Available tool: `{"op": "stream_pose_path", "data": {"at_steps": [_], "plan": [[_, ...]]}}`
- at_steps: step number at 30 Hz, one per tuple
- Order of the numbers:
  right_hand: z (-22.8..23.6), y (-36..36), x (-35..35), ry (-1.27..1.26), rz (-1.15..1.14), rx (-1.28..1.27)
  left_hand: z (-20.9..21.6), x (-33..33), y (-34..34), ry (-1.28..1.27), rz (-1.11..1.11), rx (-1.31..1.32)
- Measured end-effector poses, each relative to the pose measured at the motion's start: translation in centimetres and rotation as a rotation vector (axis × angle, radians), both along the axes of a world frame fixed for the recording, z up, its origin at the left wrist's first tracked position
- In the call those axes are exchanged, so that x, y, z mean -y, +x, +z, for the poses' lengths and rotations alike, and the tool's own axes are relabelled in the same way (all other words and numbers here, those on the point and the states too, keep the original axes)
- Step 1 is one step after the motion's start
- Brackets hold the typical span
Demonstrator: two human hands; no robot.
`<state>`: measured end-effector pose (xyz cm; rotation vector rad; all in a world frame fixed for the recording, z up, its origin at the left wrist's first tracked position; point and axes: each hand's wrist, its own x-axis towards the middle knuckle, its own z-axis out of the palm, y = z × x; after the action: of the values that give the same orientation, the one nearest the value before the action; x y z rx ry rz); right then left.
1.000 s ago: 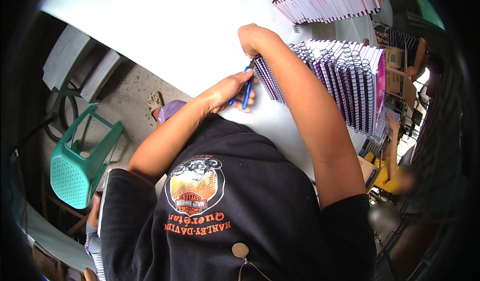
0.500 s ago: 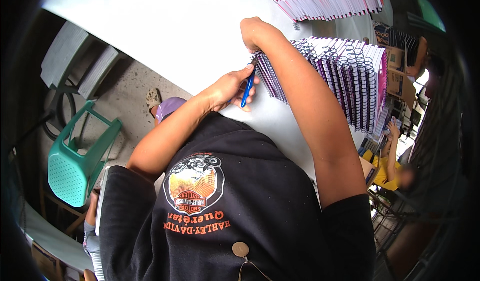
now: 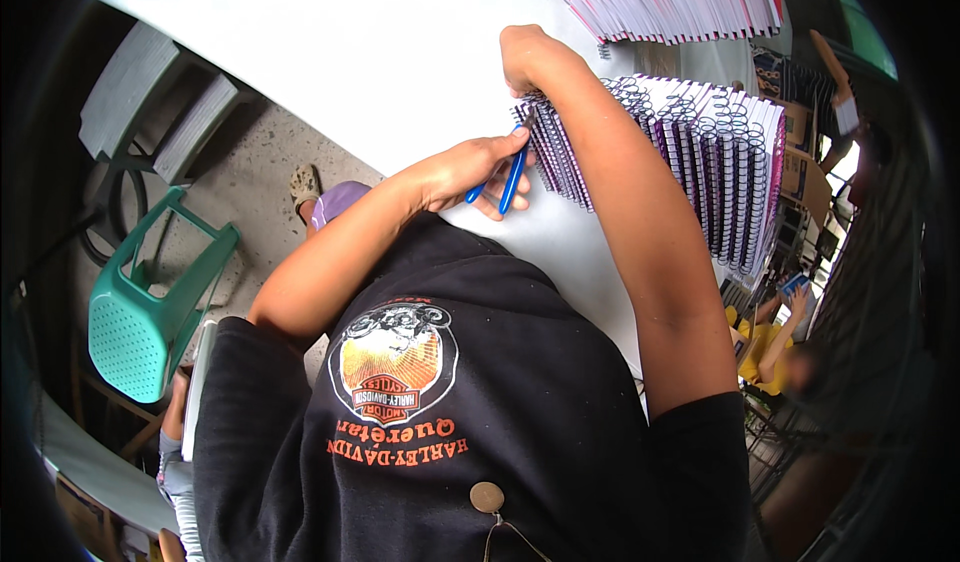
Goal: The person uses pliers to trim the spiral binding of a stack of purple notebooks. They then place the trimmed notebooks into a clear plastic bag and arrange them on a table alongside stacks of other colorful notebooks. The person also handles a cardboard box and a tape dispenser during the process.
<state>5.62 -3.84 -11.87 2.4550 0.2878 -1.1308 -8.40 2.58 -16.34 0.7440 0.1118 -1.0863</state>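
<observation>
My left hand is closed around blue-handled pliers, whose two handles stand apart. The metal tip of the pliers meets the near end of a row of spiral-bound notebooks. These are packed side by side, with dark wire coils, white pages and purple edges. My right arm reaches across the row. At the row's left end, my right hand is bent down beside the coils near the plier tip; its fingers are hidden behind the hand and wrist.
The notebooks rest on a white table. More bound books are lined up at the far right. A green plastic stool and grey stools are at the left. A person in yellow is at the right, among cardboard boxes.
The plier handles have spread apart in my left hand. Both hands and the notebooks sit slightly farther right in the picture, as the view has shifted a little.
</observation>
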Motion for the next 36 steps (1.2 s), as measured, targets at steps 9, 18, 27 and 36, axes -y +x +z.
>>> {"op": "stream_pose_path", "data": {"at_steps": [9,18,27,36], "plan": [[0.4,0.1,-0.2,-0.025,-0.001,-0.049,-0.7,0.7,-0.4,0.024,0.094,0.053],[1.9,0.2,-0.2,-0.093,0.017,-0.227,0.2,0.5,-0.1,0.016,0.061,0.04],[2.7,0.4,-0.1,-0.014,0.011,-0.203,0.9,-0.1,-0.8,0.027,0.066,0.044],[2.8,0.4,0.0,-0.019,0.019,-0.217,0.4,0.5,-0.4,-0.016,0.078,0.088]]}}
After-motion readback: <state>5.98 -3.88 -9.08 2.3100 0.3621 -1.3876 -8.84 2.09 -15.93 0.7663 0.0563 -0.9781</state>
